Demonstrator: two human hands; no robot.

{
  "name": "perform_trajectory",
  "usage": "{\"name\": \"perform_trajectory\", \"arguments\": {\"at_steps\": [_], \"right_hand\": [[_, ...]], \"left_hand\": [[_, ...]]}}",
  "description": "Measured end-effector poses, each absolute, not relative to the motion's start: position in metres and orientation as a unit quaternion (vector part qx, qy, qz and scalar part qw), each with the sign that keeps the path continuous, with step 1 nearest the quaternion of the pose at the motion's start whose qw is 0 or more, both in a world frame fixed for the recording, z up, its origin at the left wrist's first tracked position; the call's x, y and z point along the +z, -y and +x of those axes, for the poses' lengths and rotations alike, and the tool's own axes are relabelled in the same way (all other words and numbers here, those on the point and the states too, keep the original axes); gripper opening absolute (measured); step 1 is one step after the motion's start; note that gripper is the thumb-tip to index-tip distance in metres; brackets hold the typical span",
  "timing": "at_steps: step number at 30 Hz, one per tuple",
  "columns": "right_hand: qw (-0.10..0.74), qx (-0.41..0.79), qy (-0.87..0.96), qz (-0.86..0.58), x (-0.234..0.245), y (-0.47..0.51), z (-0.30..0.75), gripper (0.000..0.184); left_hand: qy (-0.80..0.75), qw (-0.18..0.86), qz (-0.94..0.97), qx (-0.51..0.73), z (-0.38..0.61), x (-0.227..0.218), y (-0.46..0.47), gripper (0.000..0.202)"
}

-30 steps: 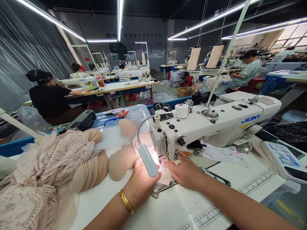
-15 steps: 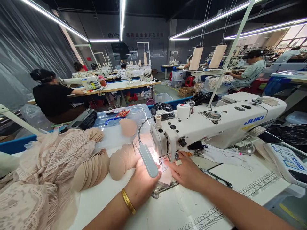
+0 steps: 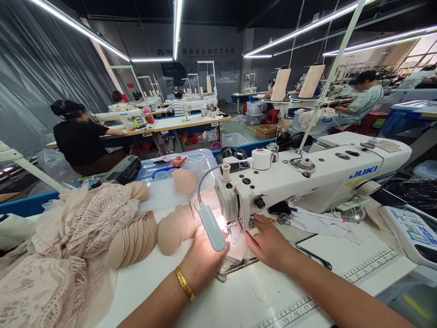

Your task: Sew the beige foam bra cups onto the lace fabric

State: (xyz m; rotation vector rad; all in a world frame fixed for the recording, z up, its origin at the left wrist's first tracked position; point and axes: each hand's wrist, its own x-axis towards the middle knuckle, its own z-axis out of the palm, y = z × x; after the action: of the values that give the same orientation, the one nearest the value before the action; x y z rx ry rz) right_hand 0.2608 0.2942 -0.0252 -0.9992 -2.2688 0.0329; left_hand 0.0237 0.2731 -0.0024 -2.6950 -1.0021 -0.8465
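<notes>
Resting on the white sewing table point(image 3: 259, 291), the left hand point(image 3: 204, 258) lies beside a pale pink fabric piece point(image 3: 239, 251), its thumb at the cloth's edge and its other fingers partly hidden behind a grey lamp head point(image 3: 212, 231), so whether they pinch the cloth cannot be told. The fabric piece sits under the needle end of the white JUKI sewing machine point(image 3: 287, 184), brightly lit by the lamp on its bent gooseneck point(image 3: 202, 178). At the cloth's right side, the right hand point(image 3: 269, 243) has its fingers close together near the presser-foot area, one wearing a pale band point(image 3: 254, 232); it is unclear whether they grip anything. A gold bangle point(image 3: 185, 283) circles the left wrist. Beyond the left hand, beige oval pads point(image 3: 131, 241) stand fanned in an overlapping row, with a second row point(image 3: 174, 230) nearer the machine and a single pad point(image 3: 183, 181) on a translucent plastic box point(image 3: 160, 193). Pale pink lace point(image 3: 78, 232) is heaped at far left. Two beige thread cones point(image 3: 280, 86) stand above the machine, and a co-worker in a black top point(image 3: 80, 141) sits at another table.
</notes>
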Motion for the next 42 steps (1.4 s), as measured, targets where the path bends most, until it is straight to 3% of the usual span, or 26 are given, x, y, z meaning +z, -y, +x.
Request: {"name": "perform_trajectory", "arguments": {"at_steps": [5,15,20,27,42], "right_hand": [[0.336,0.003,0.865,-0.373,-0.025,-0.296,0.259,0.019],[0.346,0.018,0.864,-0.366,-0.029,-0.295,0.261,0.017],[0.291,0.023,0.891,-0.347,-0.023,-0.291,0.265,0.022],[0.176,0.087,0.942,-0.272,-0.013,-0.288,0.27,0.017],[0.172,0.078,0.924,-0.332,-0.02,-0.29,0.26,0.017]], "left_hand": [[0.312,0.123,-0.903,-0.268,0.022,-0.004,-0.272,0.028],[0.303,0.111,-0.906,-0.274,0.02,-0.011,-0.275,0.027],[0.326,0.124,-0.9,-0.261,0.025,-0.002,-0.269,0.029],[0.338,0.053,-0.912,-0.225,0.039,-0.002,-0.242,0.026],[0.329,0.069,-0.916,-0.219,0.029,0.003,-0.269,0.024]]}}
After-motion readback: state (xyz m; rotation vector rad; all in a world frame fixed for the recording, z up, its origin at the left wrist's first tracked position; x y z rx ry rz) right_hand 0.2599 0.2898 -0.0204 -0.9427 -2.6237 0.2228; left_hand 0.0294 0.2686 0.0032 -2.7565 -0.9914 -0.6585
